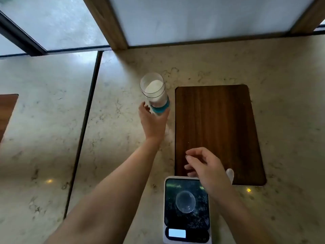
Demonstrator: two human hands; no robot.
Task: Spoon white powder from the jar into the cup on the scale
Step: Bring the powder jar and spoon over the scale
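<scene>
The left hand (pixel 153 120) grips the jar (pixel 154 92), left of the board (pixel 216 124). Nearer, rightward, the cup (pixel 185 201) sits on the scale (pixel 187 208).

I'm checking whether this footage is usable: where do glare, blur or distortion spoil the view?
Head view: wide-angle bending curves the window frame and counter seam; small bright glints sit on the counter; the right hand is motion-blurred, as is the white spoon beside it; reflections cloud the scale platform, and its display is washed out, unreadable; the clear cup barely stands out.
</scene>
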